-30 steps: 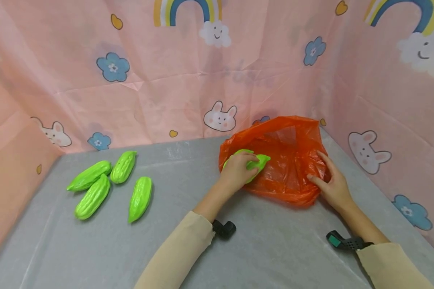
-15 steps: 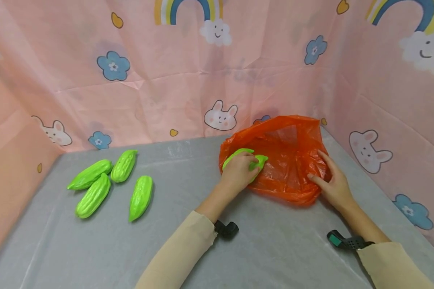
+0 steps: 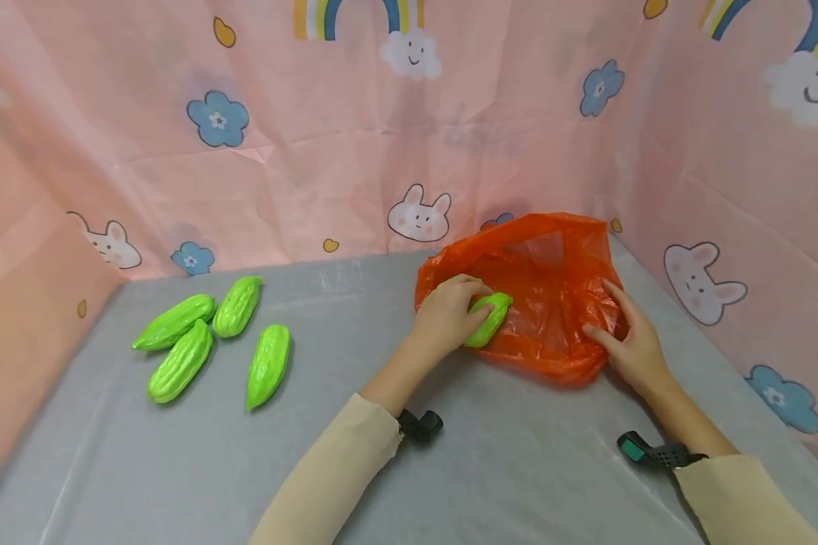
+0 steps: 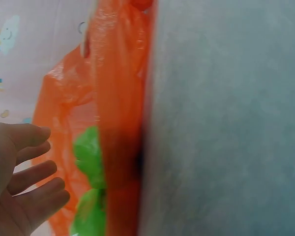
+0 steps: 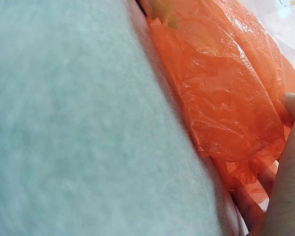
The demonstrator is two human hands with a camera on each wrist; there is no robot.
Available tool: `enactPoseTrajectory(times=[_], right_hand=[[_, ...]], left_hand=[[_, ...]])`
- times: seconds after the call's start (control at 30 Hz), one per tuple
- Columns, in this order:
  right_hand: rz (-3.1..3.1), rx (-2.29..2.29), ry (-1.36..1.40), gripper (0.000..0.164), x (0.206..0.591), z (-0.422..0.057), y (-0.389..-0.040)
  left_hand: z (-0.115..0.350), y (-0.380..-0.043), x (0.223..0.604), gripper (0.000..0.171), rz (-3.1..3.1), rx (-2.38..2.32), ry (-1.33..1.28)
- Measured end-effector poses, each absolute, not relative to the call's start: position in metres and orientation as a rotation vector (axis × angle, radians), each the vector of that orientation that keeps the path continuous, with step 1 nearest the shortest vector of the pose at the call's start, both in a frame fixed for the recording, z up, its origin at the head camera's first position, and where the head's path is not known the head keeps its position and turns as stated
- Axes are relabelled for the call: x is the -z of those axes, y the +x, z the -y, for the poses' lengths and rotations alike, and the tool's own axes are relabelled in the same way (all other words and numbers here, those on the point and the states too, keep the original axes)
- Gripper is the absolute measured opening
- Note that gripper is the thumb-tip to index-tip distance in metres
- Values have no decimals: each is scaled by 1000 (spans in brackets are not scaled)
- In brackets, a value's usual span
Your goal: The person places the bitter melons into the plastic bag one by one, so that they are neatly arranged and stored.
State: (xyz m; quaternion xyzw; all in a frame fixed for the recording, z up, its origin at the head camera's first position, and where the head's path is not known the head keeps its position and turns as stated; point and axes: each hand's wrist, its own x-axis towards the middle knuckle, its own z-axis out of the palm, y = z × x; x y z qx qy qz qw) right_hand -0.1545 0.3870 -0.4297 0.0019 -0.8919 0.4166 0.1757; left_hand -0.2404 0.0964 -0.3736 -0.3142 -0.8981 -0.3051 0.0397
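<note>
An orange-red plastic bag (image 3: 552, 318) lies on its side with its mouth spread towards me. Inside its left part rests a bright green bitter melon (image 3: 492, 319); another green one (image 4: 91, 211) shows beside it in the left wrist view, mostly behind my hand in the head view. My left hand (image 3: 450, 318) is at the bag's mouth over these melons, fingers spread and apart from them in the left wrist view. My right hand (image 3: 632, 350) grips the bag's right side between thumb and fingers; the wrist view shows the film (image 5: 231, 108) bunched at the fingers.
Several more bitter melons lie on the grey tabletop (image 3: 354, 333) at the left: a cluster with a long one (image 3: 175, 322), a ridged one (image 3: 181, 362) and a short one (image 3: 238, 306), plus a separate one (image 3: 269, 366). A pink printed cloth (image 3: 313, 166) walls the back and sides.
My left hand has let go of the bitter melon, which now lies in the bag, and has drawn slightly back. The right hand stays on the bag. The head view has tilted slightly.
</note>
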Motion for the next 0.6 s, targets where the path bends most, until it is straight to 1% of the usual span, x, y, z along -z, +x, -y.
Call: enactPoseTrajectory(times=[0.23,0.6], right_hand=[[2508,-1194,2,76,433,-387,-155],[2492,-1201,0,76,436,-386,-159]], left_hand=[[-75,-236,360,30,2814,860,-976],[-17,-234,351,34,2822,891,-938]])
